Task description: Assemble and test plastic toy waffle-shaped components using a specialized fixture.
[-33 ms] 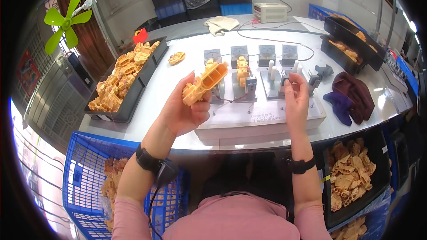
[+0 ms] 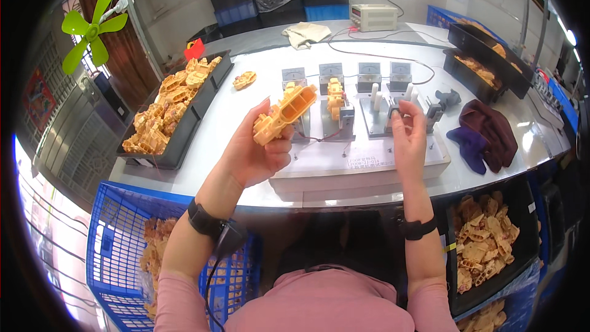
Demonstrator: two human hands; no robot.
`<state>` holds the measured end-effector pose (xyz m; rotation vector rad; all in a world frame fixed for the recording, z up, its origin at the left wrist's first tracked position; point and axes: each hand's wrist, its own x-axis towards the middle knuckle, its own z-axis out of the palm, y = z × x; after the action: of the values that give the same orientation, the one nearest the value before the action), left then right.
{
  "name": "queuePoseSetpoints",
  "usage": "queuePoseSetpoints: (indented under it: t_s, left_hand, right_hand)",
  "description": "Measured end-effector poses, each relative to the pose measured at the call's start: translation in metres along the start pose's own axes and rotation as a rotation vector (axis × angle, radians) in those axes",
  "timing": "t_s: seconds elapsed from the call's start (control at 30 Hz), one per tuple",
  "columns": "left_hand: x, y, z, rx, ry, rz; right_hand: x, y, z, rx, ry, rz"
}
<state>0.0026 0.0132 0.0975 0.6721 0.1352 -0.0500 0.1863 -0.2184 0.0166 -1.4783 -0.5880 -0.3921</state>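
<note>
My left hand (image 2: 258, 157) is closed round a yellow plastic housing (image 2: 296, 108) with an open oblong cavity, raised above the front of the test stand (image 2: 362, 172). It may be more than one piece; the fingers hide part of it. My right hand (image 2: 409, 138) is at the stand's right part, thumb and fingers pinched by a small dark piece beside the white posts (image 2: 375, 96). What they grip is mostly hidden. A similar yellow part (image 2: 335, 99) sits in the middle fixture, between my hands. Several small dial meters (image 2: 369, 74) stand behind the fixtures.
On the left, a black tray (image 2: 184, 147) is heaped with yellow parts; one loose part (image 2: 244, 80) lies beside it. Purple and maroon cloths (image 2: 488, 132) lie at right. Below the table edge are a blue crate (image 2: 117, 240) and a black bin of parts (image 2: 485, 243).
</note>
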Motion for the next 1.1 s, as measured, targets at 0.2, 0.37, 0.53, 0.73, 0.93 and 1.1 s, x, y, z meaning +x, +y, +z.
queuePoseSetpoints:
  t_s: [0.2, 0.37, 0.53, 0.73, 0.93, 1.1]
  left_hand:
    - [0.005, -0.004, 0.017, 0.066, 0.072, 0.030]
    - [0.007, -0.007, 0.022, 0.124, 0.108, 0.072]
    - [0.011, -0.009, 0.035, 0.264, 0.162, 0.184]
    - [0.019, -0.010, 0.047, 0.620, 0.135, 0.273]
    - [0.027, -0.020, 0.071, 0.776, 0.157, 0.400]
    - [0.036, -0.001, 0.057, 0.180, -0.061, 0.169]
  right_hand:
    - [-0.001, 0.018, -0.001, -0.091, 0.015, -0.067]
    - [-0.005, 0.023, -0.005, -0.004, 0.017, 0.035]
    - [-0.005, 0.026, -0.006, 0.021, -0.005, 0.054]
    - [-0.005, 0.024, -0.007, 0.019, -0.013, 0.059]
    - [-0.005, 0.025, -0.006, 0.017, -0.032, 0.048]
    - [-0.005, 0.025, -0.008, 0.042, -0.027, 0.041]
